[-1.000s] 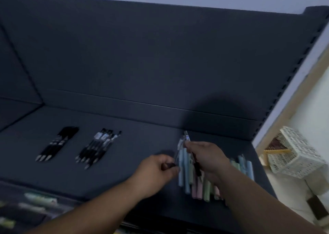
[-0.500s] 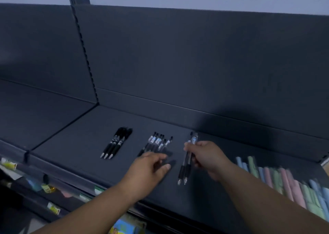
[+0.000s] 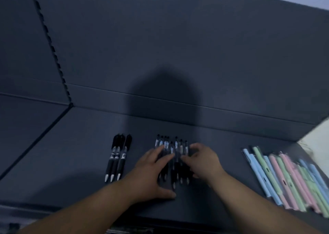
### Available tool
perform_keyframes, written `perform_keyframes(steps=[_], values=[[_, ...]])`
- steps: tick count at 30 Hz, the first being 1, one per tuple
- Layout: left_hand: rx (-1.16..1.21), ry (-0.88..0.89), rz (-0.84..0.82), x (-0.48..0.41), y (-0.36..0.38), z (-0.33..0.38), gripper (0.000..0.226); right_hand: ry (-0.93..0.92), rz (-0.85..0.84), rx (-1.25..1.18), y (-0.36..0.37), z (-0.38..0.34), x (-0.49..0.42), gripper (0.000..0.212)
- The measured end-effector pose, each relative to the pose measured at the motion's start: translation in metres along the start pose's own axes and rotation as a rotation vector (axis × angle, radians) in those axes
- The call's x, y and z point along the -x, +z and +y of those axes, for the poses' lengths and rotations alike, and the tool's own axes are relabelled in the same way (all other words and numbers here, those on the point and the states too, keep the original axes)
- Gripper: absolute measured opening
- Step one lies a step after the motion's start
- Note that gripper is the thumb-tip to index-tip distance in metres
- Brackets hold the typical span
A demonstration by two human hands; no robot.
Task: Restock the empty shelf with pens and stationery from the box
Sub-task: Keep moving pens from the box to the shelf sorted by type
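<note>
Several black clear-barrelled pens [image 3: 171, 148] lie side by side on the dark shelf [image 3: 85, 144], tips toward me. My left hand [image 3: 151, 173] rests flat on the left part of this row, fingers straight. My right hand [image 3: 203, 160] touches the right end of the row with loosely bent fingers and grips nothing that I can see. Three black pens [image 3: 118, 157] lie in a separate group to the left. Pastel pens [image 3: 284, 178] in blue, green and pink lie in a row at the right.
The shelf's dark back panel [image 3: 178, 46] rises behind the pens. A perforated upright [image 3: 51, 46] divides it from the neighbouring shelf bay [image 3: 23, 123] on the left. A pale wall [image 3: 318, 137] shows past the right end.
My right hand has laid its two pens down at the right end of the middle row. Both hands now rest on that row. The camera has swung left and down.
</note>
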State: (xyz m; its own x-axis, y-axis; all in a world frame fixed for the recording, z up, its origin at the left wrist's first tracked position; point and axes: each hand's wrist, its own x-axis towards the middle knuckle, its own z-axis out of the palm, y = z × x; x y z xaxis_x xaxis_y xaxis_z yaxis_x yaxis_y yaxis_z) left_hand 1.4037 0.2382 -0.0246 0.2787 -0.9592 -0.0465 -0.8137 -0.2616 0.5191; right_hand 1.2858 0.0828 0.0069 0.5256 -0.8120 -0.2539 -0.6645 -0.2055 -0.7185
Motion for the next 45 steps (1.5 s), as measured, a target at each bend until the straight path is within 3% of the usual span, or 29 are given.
perform_keyframes(steps=[5, 9, 12, 17, 22, 27, 34, 45], values=[[-0.039, 0.033, 0.008, -0.007, 0.003, -0.003, 0.096, -0.074, 0.015, 0.042, 0.000, 0.010, 0.007, 0.017], [-0.039, 0.032, 0.059, -0.012, -0.001, -0.004, 0.086, -0.112, -0.022, 0.021, -0.001, 0.010, 0.010, 0.026], [-0.034, 0.008, 0.120, -0.011, 0.000, 0.002, 0.082, -0.167, -0.037, 0.067, -0.004, 0.013, 0.011, 0.018], [0.018, -0.120, 0.185, 0.008, 0.002, 0.017, 0.082, -0.373, 0.028, 0.239, -0.012, 0.008, 0.014, 0.028], [-0.065, -0.292, 0.395, 0.061, -0.003, 0.028, 0.072, -0.625, -0.045, 0.314, -0.002, -0.012, 0.026, 0.035], [-0.094, -0.542, 0.586, 0.147, -0.013, 0.030, 0.069, -0.804, -0.199, 0.365, 0.033, -0.036, 0.064, 0.043], [-0.142, -0.960, 0.702, 0.321, 0.001, 0.013, 0.073, -1.090, -0.330, 0.451, 0.108, -0.058, 0.154, 0.053], [-0.083, -1.308, 0.936, 0.602, 0.004, -0.024, 0.077, -1.222, -0.561, 0.431, 0.296, -0.117, 0.343, 0.065]])
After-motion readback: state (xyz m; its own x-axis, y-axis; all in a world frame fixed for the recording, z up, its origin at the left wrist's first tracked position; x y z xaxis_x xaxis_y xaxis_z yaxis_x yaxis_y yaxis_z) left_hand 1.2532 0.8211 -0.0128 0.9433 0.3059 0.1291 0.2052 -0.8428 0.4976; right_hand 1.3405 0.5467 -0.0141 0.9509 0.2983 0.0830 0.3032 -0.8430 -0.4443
